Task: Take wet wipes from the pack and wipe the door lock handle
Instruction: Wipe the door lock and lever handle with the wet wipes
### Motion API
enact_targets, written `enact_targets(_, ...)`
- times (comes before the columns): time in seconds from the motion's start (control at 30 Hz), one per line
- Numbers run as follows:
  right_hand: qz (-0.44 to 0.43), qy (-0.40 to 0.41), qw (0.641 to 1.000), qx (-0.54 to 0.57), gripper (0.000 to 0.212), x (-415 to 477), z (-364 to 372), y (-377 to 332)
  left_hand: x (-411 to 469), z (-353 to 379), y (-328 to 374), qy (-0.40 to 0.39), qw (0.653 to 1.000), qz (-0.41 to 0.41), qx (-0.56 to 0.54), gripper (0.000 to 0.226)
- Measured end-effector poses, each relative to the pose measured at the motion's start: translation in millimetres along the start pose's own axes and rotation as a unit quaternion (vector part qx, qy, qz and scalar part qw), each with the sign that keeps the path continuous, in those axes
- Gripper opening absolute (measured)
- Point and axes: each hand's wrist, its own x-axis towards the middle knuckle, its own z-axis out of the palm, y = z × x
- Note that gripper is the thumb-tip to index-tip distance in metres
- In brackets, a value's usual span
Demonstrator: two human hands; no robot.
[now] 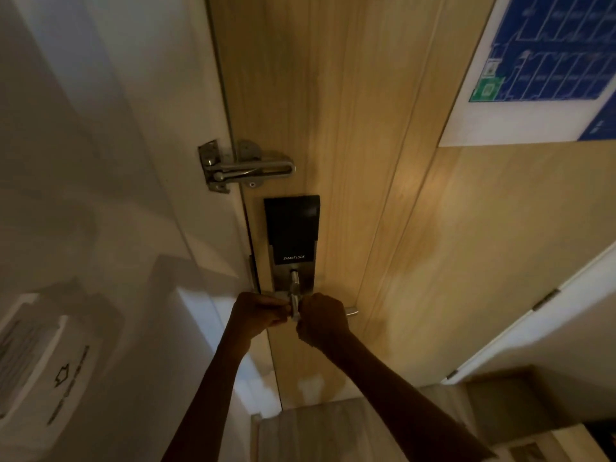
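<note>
Both our hands, left (pixel 258 310) and right (pixel 321 316), close together around the door lock handle (pixel 351 311) under the black smart lock (pixel 291 228).

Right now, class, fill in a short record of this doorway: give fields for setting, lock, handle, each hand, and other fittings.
setting: wooden door, shut, seen from above
lock: black smart lock on a metal plate
handle: metal lever handle, mostly hidden by the hands
left hand: closed beside the handle spindle
right hand: closed over the lever
wipe: not clearly visible
other fittings: swing bar guard above the lock; evacuation plan upper right
</note>
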Motion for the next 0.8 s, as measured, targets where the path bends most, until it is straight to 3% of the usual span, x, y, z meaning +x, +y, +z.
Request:
enact_targets(0.1,0.008,-0.062,0.998,-0.022,0.025,8,-3,5,0,1,1,0.004,1.000,-0.005,-0.010,0.020)
enact_targets(0.23,0.013,0.022,1.000,0.007,0.012,-4,13,6,2,1,-3,0.006,1.000,-0.015,-0.019,0.033)
enact_targets(0.33,0.015,0.033,0.999,0.014,0.021,-6,15,-7,5,-1,-4,0.010,0.999,-0.022,-0.036,0.032)
enact_targets(0.53,-0.001,0.069,0.997,-0.021,0.013,-14,11,42,4,1,-7,0.020,0.996,-0.036,-0.075,0.037)
enact_targets(0.7,-0.019,0.038,0.999,0.004,0.017,-6,12,-1,2,1,-3,0.017,1.000,-0.008,-0.016,0.030)
enact_targets(0.8,-0.034,0.025,0.999,-0.009,0.020,-6,9,14,3,1,-2,0.015,1.000,-0.007,-0.019,0.034)
